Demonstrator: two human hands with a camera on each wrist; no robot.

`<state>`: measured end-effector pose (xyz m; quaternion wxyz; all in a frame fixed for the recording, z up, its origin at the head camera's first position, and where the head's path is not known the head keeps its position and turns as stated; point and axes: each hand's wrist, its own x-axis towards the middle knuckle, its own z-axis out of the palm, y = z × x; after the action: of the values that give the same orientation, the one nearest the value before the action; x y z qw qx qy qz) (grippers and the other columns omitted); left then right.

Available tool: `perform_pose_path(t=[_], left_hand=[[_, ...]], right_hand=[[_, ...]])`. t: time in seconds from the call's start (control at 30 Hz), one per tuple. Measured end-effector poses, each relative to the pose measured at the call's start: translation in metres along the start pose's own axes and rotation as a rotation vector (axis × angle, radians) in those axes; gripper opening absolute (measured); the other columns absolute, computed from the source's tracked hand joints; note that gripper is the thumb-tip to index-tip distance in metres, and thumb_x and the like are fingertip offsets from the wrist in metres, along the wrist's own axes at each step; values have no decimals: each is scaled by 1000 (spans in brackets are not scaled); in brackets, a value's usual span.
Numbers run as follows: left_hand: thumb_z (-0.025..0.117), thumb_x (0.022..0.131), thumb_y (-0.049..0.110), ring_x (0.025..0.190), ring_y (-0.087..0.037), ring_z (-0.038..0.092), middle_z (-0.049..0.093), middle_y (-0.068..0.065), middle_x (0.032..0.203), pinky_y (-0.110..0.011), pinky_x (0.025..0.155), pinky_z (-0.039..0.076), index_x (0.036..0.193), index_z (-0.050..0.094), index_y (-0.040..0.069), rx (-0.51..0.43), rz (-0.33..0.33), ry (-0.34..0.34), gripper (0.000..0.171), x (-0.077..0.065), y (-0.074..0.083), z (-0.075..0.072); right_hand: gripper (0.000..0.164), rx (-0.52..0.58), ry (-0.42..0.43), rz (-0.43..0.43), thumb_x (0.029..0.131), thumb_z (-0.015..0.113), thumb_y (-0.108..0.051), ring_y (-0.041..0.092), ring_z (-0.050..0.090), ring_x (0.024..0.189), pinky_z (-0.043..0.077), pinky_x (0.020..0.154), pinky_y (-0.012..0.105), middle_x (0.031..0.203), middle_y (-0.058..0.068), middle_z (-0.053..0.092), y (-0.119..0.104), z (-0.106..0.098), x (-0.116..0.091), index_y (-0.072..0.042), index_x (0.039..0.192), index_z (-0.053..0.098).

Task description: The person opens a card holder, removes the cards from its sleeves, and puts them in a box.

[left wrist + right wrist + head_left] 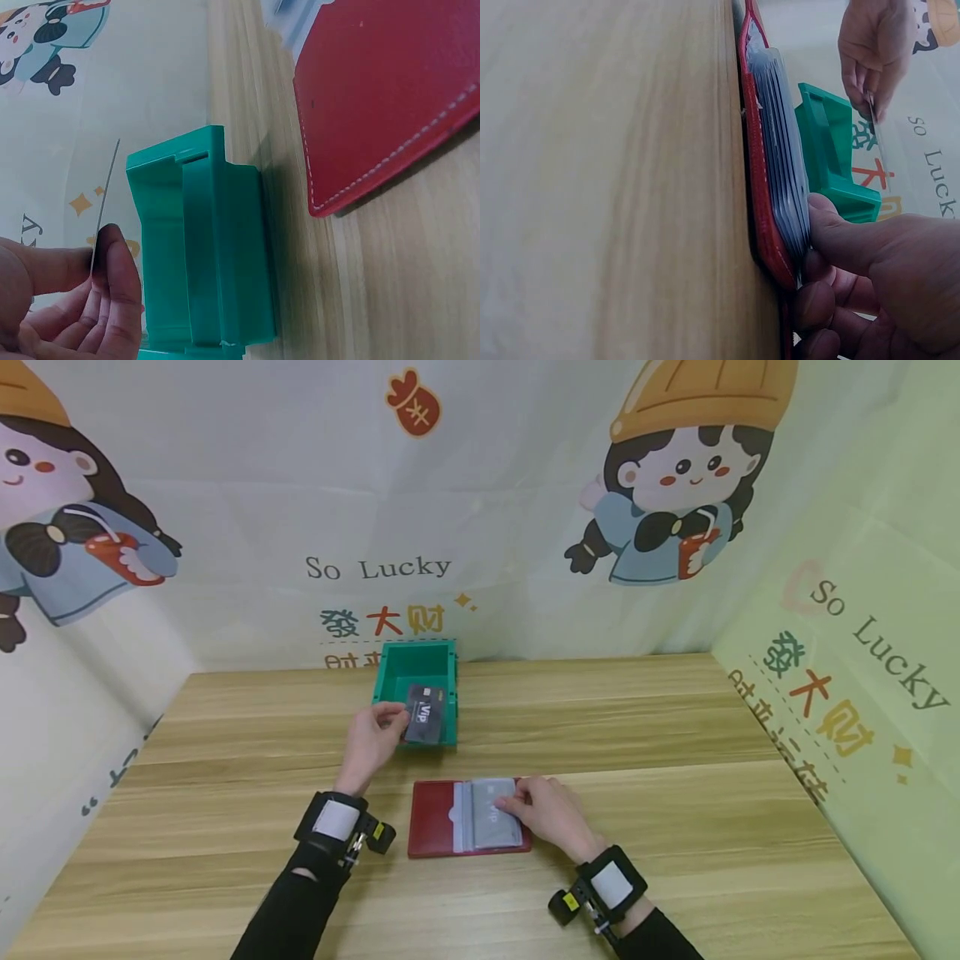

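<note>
My left hand (372, 740) pinches a dark card (424, 714) marked "Vip" by its edge, between thumb and fingers. In the head view the card overlaps the green bin (452, 693); the left wrist view shows it edge-on, a thin line above the hand (82, 292). An open red card holder (432, 818) lies on the table, its clear plastic sleeves (491, 831) stacked on the right half. My right hand (551, 814) grips the right edge of the sleeves, the thumb on top and the fingers curled at the side, as the right wrist view shows.
The bin stands at the table's back edge, against a printed backdrop (517, 610) with cartoon figures. The wooden table (660, 827) stretches out on both sides of the card holder. A black wrist camera mount (611, 885) sits on each wrist.
</note>
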<state>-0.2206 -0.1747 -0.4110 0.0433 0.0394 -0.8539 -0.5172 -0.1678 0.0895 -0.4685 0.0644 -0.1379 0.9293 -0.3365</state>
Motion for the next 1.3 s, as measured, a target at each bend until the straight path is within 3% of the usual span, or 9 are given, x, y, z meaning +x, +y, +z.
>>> perform_pose_path(t=[0.27,0.4,0.6,0.93,1.13,1.3], left_hand=[[58,101,11,86,-28,70,70,-26,112,-19,64,45,131,60,-2,34,8,103,33,10,3,6],[57,100,7,92,-34,71,70,-28,110,-19,63,43,131,56,-2,34,37,146,33,15,6,12],[54,99,2,88,-32,66,69,-25,109,-22,64,41,118,67,-3,113,83,193,24,25,9,20],[49,97,-4,99,-38,64,69,-28,114,-47,84,50,116,68,-8,236,106,143,27,36,11,28],[47,98,-3,99,-38,64,69,-28,115,-47,82,50,118,68,-7,292,69,85,30,41,12,33],[45,100,0,111,-39,65,67,-26,124,-49,88,52,122,67,-5,305,23,48,32,43,10,38]], right_hand=[[31,-5,6,-9,95,68,-34,6,42,51,23,47,20,59,-7,51,-2,-1,-1,-14,72,64],[31,-9,9,-9,95,69,-33,7,43,52,23,48,20,59,-7,51,-2,-1,-1,-14,71,64],[31,-13,4,-10,95,68,-34,7,44,52,24,47,20,60,-7,53,-2,-1,-1,-14,72,64],[31,-4,-8,1,96,68,-35,7,43,51,24,47,21,60,-7,53,0,0,-1,-15,72,63],[31,-12,-5,-4,96,68,-35,7,43,51,23,47,20,60,-7,52,0,0,-1,-14,74,64],[31,-14,-5,-6,96,68,-36,6,43,51,24,47,20,60,-6,52,-1,0,-2,-14,74,64]])
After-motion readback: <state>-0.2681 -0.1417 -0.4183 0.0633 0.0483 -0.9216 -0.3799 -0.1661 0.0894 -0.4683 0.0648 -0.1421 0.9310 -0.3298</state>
